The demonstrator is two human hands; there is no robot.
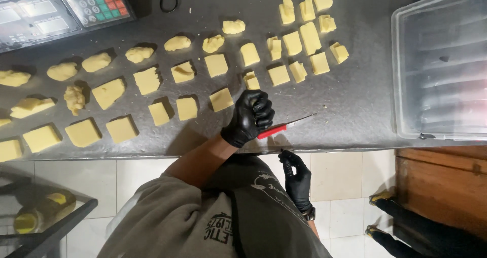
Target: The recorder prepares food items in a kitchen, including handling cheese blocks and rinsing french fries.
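Clenching its black-gloved grip around the red handle of a knife (282,127), the left hand (248,117) lay knuckles-up on the dark tabletop (355,100), the thin blade pointing away toward the clear plastic tub (440,65), the bare forearm running back to a grey sleeve. Just beyond its knuckles sat the nearest of many yellow dough pieces (221,99) set out in rows. Below the tabletop's edge, the gloved right hand (296,179) hung with loosely curled fingers, grasping nothing.
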